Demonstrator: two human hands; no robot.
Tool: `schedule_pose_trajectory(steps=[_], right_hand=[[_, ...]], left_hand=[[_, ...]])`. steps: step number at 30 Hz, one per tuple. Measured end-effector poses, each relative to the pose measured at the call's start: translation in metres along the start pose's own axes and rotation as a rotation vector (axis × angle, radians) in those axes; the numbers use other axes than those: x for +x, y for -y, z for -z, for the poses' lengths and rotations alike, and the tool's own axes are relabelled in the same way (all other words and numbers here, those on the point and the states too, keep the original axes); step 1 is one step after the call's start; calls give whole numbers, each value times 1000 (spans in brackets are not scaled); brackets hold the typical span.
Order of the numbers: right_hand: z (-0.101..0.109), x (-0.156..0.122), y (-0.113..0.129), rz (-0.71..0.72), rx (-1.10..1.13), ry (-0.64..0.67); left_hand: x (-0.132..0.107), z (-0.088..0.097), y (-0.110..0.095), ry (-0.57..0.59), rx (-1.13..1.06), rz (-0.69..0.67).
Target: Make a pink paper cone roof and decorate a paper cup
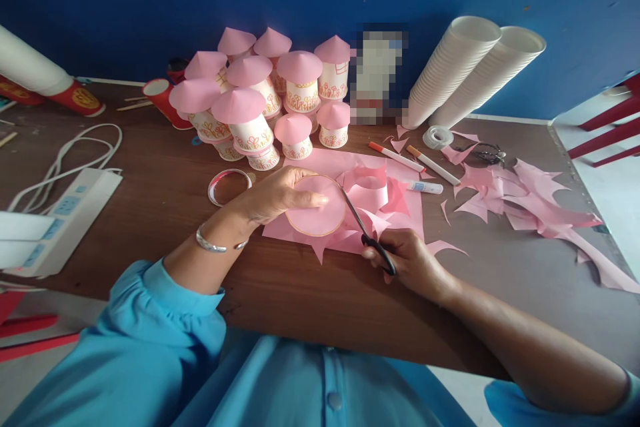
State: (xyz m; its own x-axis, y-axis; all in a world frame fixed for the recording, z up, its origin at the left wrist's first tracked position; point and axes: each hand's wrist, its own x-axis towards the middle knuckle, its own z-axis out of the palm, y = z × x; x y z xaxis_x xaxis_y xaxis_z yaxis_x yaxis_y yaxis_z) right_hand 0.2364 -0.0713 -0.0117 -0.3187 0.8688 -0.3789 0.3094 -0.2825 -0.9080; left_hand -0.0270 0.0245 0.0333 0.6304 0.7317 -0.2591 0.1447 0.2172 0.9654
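My left hand [285,197] pinches a round pink paper disc [316,213] with a drawn line along its rim, thumb on top. In my right hand [407,260] is a pair of scissors [361,221] with black handles, its blades against the disc's right edge. Beneath the disc lies a larger pink paper sheet [280,230] with curled pink offcuts [370,190] on it. Beyond my hands stand several small paper-cup houses [299,90] with pink cone roofs and drawn flowers. A roll of tape [230,187] lies left of the sheet.
Two tall stacks of white paper cups [453,73] lean at the wall. Markers [397,157], a glue stick [425,187], a small tape roll [438,137] and pink scraps [525,193] lie on the right. A power strip [67,223] with its cable is on the left.
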Motion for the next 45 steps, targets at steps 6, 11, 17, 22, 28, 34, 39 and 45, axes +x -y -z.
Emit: schedule_pose_trajectory(steps=[6,11,17,22,28,34,39,45], right_hand=[[1,0,2,-3,-2,7],[1,-1,3,-13,-4,14],[0,-2,1,-44,32,16],[2,-3,5,-61,30,19],[2,-2,6,-89,59,79],[6,-8,16,-27,8,18],[29,-30,31,25,-27,-207],[95,-66,29,148,-119,-838]], left_hand=[[-1,1,-2,13,35,-11],[-1,2,-4,21,44,-6],[-1,4,-2,3,76,-2],[0,7,0,-7,116,-11],[-2,4,-2,-11,20,-24],[-1,0,0,-205,-106,-94],[0,2,5,-298,-149,-137],[-1,-3,2,-320,-209,-168]])
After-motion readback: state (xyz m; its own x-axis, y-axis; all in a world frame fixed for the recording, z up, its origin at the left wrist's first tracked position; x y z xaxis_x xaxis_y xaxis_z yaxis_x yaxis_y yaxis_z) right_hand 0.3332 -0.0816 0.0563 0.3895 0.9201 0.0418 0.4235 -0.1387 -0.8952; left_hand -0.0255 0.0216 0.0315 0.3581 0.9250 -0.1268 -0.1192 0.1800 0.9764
